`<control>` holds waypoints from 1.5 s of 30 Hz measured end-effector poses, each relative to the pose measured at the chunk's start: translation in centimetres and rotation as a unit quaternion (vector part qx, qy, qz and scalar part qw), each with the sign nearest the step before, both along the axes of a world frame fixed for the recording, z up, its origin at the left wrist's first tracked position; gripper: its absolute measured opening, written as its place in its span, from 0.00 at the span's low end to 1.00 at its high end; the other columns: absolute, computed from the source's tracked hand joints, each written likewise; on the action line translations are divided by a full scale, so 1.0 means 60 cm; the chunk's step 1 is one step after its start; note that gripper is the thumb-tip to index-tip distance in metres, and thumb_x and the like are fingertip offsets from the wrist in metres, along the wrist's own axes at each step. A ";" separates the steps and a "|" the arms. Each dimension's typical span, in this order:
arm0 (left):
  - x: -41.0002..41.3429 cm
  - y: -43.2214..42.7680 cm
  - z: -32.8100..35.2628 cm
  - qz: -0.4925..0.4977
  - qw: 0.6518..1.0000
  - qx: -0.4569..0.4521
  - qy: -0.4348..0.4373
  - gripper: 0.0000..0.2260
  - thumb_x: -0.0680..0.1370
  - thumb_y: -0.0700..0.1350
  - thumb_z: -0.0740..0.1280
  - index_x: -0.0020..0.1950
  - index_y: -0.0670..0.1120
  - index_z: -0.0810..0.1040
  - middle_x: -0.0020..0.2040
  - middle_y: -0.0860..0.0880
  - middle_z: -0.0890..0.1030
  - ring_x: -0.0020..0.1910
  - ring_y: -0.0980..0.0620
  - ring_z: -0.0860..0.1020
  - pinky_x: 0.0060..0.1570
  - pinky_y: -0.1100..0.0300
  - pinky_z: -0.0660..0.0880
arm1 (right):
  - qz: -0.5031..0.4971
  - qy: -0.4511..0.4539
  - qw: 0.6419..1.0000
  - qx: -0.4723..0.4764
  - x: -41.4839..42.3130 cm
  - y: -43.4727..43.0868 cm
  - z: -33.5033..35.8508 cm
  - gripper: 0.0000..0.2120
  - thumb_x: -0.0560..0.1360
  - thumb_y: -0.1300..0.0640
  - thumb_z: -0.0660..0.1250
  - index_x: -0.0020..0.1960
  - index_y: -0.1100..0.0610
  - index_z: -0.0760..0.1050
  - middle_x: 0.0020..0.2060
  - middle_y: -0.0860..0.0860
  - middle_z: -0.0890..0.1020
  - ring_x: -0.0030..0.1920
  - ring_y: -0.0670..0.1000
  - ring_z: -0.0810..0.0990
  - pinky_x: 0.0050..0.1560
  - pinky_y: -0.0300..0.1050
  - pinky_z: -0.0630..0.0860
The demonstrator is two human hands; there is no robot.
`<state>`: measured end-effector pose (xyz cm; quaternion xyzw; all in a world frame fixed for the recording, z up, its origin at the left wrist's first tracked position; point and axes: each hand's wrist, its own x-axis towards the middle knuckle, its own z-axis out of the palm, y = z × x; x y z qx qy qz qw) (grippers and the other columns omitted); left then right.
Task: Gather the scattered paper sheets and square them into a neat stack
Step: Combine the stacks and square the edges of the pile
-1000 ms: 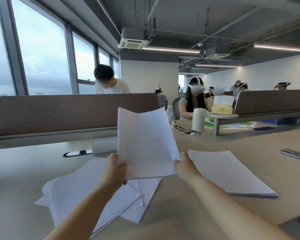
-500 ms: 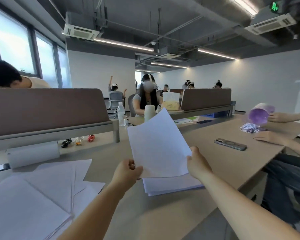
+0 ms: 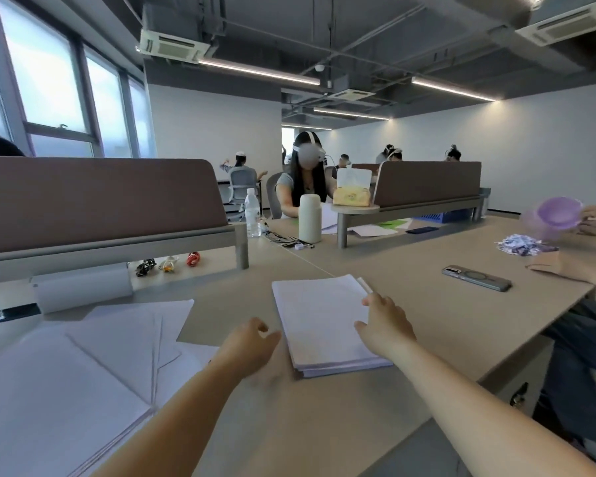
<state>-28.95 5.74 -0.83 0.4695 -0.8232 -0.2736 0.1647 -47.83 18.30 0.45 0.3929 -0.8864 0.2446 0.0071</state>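
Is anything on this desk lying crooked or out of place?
Yes. The loose sheets at the left lie fanned at different angles, apart from the stack. At the stack's far right corner one sheet edge sticks out past the rest.

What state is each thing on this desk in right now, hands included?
paper stack: lying flat, roughly squared, one sheet poking out at the far corner.
scattered sheets: fanned and overlapping at left, not yet gathered.
left hand: open, beside the stack's left edge, holding nothing.
right hand: open, on the stack's right edge.
phone: lying flat, face down.
water bottle: upright, capped.
purple cup: tipped on its side.
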 end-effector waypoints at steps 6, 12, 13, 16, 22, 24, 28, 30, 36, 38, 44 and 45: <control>0.138 -0.035 0.010 0.073 0.996 -0.010 0.042 0.20 0.78 0.54 0.63 0.66 0.45 0.72 0.62 0.46 0.77 0.54 0.48 0.76 0.49 0.61 0.69 | 0.154 -0.028 0.988 0.014 0.129 -0.079 -0.007 0.21 0.78 0.51 0.61 0.69 0.55 0.66 0.67 0.52 0.69 0.67 0.55 0.67 0.60 0.46 0.71; 0.328 -0.066 0.004 0.214 0.975 -0.033 0.042 0.24 0.77 0.57 0.64 0.68 0.47 0.71 0.66 0.44 0.73 0.62 0.44 0.74 0.61 0.52 0.72 | 0.257 -0.063 0.963 0.044 0.277 -0.155 -0.035 0.25 0.77 0.39 0.57 0.67 0.54 0.67 0.67 0.52 0.72 0.67 0.55 0.70 0.65 0.48 0.68; 0.363 -0.068 0.003 0.251 0.967 -0.054 0.009 0.26 0.76 0.60 0.63 0.69 0.48 0.69 0.68 0.44 0.71 0.64 0.43 0.72 0.63 0.51 0.71 | 0.266 -0.073 0.960 0.043 0.300 -0.167 -0.039 0.27 0.77 0.38 0.56 0.69 0.54 0.66 0.68 0.51 0.72 0.67 0.55 0.69 0.65 0.48 0.68; 0.454 -0.067 -0.001 0.357 0.928 -0.069 -0.085 0.34 0.74 0.68 0.56 0.75 0.51 0.60 0.75 0.43 0.62 0.72 0.40 0.62 0.69 0.46 0.63 | 0.266 -0.063 0.961 0.044 0.350 -0.200 -0.048 0.31 0.77 0.35 0.52 0.72 0.54 0.63 0.70 0.52 0.69 0.70 0.56 0.65 0.66 0.48 0.65; 0.556 -0.061 -0.041 0.458 0.887 0.018 -0.065 0.42 0.72 0.73 0.50 0.79 0.50 0.47 0.79 0.39 0.45 0.77 0.37 0.50 0.74 0.46 0.47 | 0.196 0.020 0.975 0.102 0.409 -0.257 -0.073 0.36 0.76 0.33 0.44 0.72 0.58 0.61 0.70 0.58 0.68 0.72 0.61 0.62 0.71 0.55 0.57; 0.555 -0.061 -0.052 0.444 0.893 0.009 -0.072 0.41 0.72 0.74 0.46 0.79 0.51 0.46 0.79 0.41 0.45 0.77 0.36 0.49 0.75 0.46 0.45 | 0.204 0.024 0.975 0.089 0.424 -0.265 -0.074 0.36 0.76 0.32 0.44 0.72 0.57 0.62 0.70 0.58 0.68 0.71 0.59 0.63 0.71 0.53 0.58; 0.542 -0.068 -0.052 0.418 0.906 0.004 -0.062 0.39 0.73 0.73 0.44 0.79 0.55 0.45 0.79 0.45 0.41 0.77 0.36 0.44 0.75 0.46 0.42 | 0.249 -0.005 0.968 0.041 0.455 -0.269 -0.061 0.34 0.77 0.33 0.46 0.72 0.55 0.62 0.68 0.54 0.70 0.68 0.57 0.66 0.65 0.50 0.64; 0.542 -0.076 -0.048 0.418 0.908 0.002 -0.029 0.39 0.73 0.73 0.46 0.79 0.55 0.46 0.80 0.46 0.43 0.77 0.38 0.45 0.76 0.47 0.43 | 0.261 -0.025 0.965 0.015 0.459 -0.266 -0.054 0.33 0.77 0.33 0.47 0.71 0.54 0.63 0.66 0.52 0.73 0.66 0.57 0.69 0.62 0.50 0.67; 0.552 -0.090 -0.053 0.409 0.911 -0.039 0.021 0.38 0.73 0.70 0.56 0.78 0.53 0.54 0.79 0.47 0.51 0.77 0.44 0.53 0.75 0.48 0.50 | 0.251 -0.270 0.926 -0.082 0.422 -0.278 -0.055 0.09 0.72 0.53 0.66 0.46 0.59 0.73 0.43 0.52 0.80 0.47 0.57 0.79 0.45 0.45 0.72; 0.558 -0.096 -0.058 0.391 0.917 -0.047 0.053 0.36 0.74 0.68 0.58 0.77 0.52 0.57 0.79 0.48 0.55 0.77 0.45 0.56 0.74 0.48 0.53 | 0.259 -0.329 0.903 -0.100 0.412 -0.276 -0.053 0.03 0.71 0.61 0.68 0.42 0.58 0.73 0.40 0.54 0.80 0.44 0.56 0.79 0.42 0.45 0.72; 0.566 -0.100 -0.064 0.330 0.939 -0.071 0.069 0.34 0.73 0.60 0.67 0.75 0.52 0.60 0.76 0.50 0.62 0.74 0.48 0.63 0.74 0.47 0.56 | 0.236 -0.531 0.796 -0.169 0.393 -0.263 -0.026 0.07 0.73 0.60 0.69 0.50 0.60 0.75 0.40 0.54 0.81 0.39 0.53 0.78 0.37 0.43 0.71; 0.567 -0.099 -0.066 0.320 0.944 -0.076 0.037 0.35 0.72 0.60 0.68 0.76 0.53 0.59 0.76 0.50 0.61 0.74 0.48 0.62 0.74 0.47 0.55 | 0.231 -0.576 0.766 -0.167 0.392 -0.259 -0.020 0.05 0.74 0.59 0.68 0.48 0.60 0.77 0.36 0.54 0.82 0.36 0.53 0.78 0.35 0.43 0.71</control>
